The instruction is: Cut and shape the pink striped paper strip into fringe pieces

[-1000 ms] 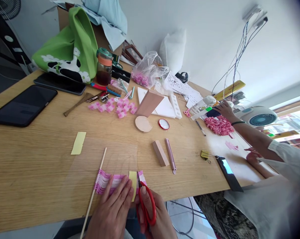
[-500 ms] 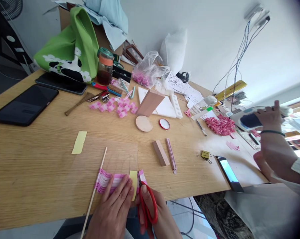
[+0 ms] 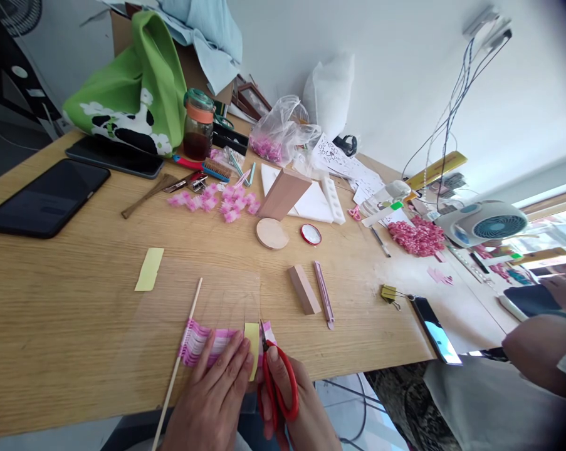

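Note:
My left hand [image 3: 212, 382] lies flat, fingers stretched out, on a pink-and-white striped strip [image 3: 200, 338] at the table's front edge. Its fingertips touch a yellow paper piece [image 3: 251, 351] that lies across the strip's right part. In my right hand [image 3: 294, 394] are red-handled scissors [image 3: 289, 382], their blades pointing away from me at the strip, just right of the yellow paper. A thin wooden stick [image 3: 178, 358] runs along the strip's left end. Clear sheet material lies beneath and beyond the strip; its outline is faint.
A second yellow piece [image 3: 150, 269] lies to the left. Beyond my hands are a wooden block [image 3: 304, 289], a pink cutter [image 3: 323, 294] and a round disc [image 3: 272, 233]. Phones [image 3: 45, 197] lie far left. A small fan [image 3: 484, 223] and a co-worker's arm [image 3: 541, 341] are at right.
The co-worker's hand has left the fan and moved down to the right edge, with a dark-and-white object beside it. The fan's round front now shows. My hands have hardly moved.

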A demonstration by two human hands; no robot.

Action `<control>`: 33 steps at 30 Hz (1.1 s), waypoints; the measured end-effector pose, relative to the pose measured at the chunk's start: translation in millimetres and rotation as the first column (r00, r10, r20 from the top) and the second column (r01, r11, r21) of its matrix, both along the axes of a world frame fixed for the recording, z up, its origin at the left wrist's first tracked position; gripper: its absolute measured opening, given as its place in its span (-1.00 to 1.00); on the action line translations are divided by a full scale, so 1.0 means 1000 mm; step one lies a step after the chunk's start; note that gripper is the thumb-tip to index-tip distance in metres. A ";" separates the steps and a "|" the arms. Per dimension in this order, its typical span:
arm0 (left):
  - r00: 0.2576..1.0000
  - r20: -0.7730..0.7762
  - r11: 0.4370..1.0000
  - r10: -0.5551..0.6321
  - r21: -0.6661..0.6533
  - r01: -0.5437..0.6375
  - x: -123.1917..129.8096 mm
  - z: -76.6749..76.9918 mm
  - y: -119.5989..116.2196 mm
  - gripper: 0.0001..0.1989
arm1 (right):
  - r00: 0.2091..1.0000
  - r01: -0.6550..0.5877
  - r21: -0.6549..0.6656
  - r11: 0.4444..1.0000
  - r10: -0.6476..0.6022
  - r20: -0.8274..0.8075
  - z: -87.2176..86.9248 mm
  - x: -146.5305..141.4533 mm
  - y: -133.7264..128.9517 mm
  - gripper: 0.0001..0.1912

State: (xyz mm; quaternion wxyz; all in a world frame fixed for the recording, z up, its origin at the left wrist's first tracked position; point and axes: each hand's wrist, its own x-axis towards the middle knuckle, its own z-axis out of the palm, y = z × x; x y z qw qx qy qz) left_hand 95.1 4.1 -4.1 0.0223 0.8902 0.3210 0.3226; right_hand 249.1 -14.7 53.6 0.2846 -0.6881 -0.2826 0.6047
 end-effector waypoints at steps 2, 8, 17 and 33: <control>1.000 0.001 1.000 0.000 0.000 0.000 0.000 0.000 0.000 -0.61 | 1.000 -0.006 0.002 1.000 0.006 0.011 0.001 -0.001 0.000 -0.25; 1.000 -0.012 1.000 0.008 0.000 -0.008 0.001 -0.001 0.001 -0.60 | 0.998 0.027 0.056 0.998 -0.030 0.059 -0.001 -0.005 0.000 -0.30; 1.000 0.019 1.000 0.009 -0.012 -0.009 0.002 0.001 0.000 -0.61 | 1.000 0.000 -0.020 1.000 0.000 -0.015 -0.001 -0.002 0.002 -0.23; 1.000 0.011 1.000 -0.003 -0.016 0.003 0.002 0.000 0.000 -0.60 | 0.997 0.026 0.000 1.000 -0.026 0.074 -0.002 -0.010 -0.002 -0.30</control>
